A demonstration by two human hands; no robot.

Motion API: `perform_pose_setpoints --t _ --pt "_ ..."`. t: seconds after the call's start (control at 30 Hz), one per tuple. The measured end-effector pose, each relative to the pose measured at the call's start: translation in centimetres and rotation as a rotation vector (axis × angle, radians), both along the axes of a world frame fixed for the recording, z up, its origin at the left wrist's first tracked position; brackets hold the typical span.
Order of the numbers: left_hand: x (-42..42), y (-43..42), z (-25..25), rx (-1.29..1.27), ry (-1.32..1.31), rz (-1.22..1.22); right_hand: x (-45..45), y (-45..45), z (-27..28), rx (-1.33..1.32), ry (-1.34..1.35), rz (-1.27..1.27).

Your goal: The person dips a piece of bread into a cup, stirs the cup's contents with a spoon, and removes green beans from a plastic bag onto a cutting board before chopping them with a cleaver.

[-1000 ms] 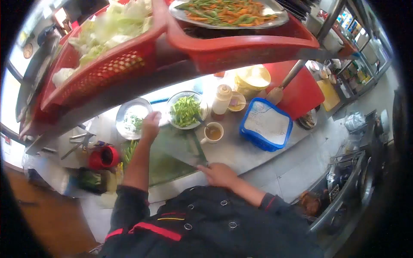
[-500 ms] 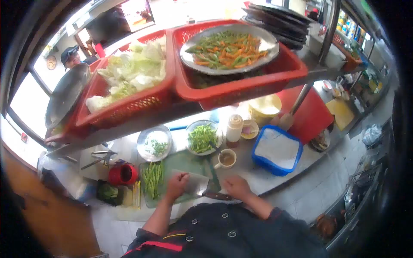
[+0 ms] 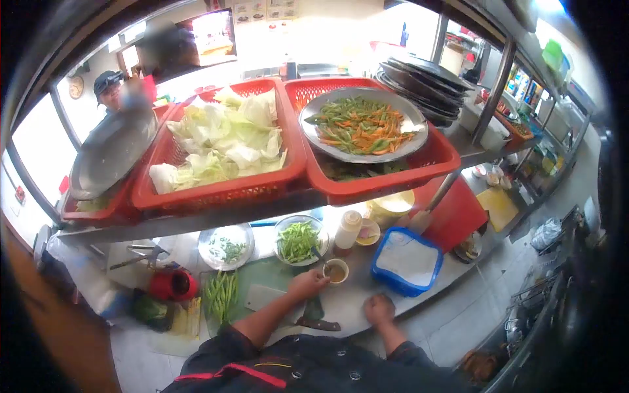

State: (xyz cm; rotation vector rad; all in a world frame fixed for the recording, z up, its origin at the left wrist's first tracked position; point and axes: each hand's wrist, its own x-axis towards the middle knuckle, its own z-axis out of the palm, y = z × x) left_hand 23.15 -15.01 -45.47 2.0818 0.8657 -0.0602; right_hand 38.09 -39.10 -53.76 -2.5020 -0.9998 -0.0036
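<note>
My left hand (image 3: 309,285) reaches across the cutting board to a small white cup (image 3: 337,271) of brownish liquid, its fingers closed at the cup's handle. A spoon or similar utensil leans in the cup. My right hand (image 3: 379,309) rests as a fist on the counter's front edge, below a blue tub (image 3: 406,262) of white powder; I see nothing in it. Under my left forearm lies a cleaver (image 3: 318,324), its wide blade on the green cutting board (image 3: 252,278). Long green beans (image 3: 221,295) lie at the board's left end.
Plates of cut green vegetables (image 3: 299,242) and chopped pieces (image 3: 226,247) stand behind the board, beside a squeeze bottle (image 3: 347,230). Overhead, a metal shelf (image 3: 262,211) carries red baskets (image 3: 223,193) and stacked dark plates (image 3: 419,88). A person (image 3: 110,92) stands at far left.
My left hand has moved from above the cleaver blade forward and right to the cup. My right hand has shifted right, away from the cleaver handle. The view has tilted up.
</note>
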Motion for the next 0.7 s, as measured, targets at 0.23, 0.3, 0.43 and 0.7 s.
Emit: perform_pose_setpoints --t 0.23,0.3,0.43,0.7 --pt "0.3 -0.4 -4.6 -0.005 -0.027 -0.010 -0.2 0.2 -0.2 -0.129 -0.004 -0.019" --pt "0.5 -0.6 -2.7 -0.091 0.020 -0.018 -0.3 0.8 0.8 -0.133 0.072 -0.024" --pt "0.9 -1.3 -9.8 -0.201 -0.206 0.040 -0.7 0.5 1.0 -0.072 0.074 -0.051" --pt "-0.7 -1.7 -4.9 -0.217 -0.243 0.012 -0.2 0.5 -0.2 -0.057 -0.003 -0.053"
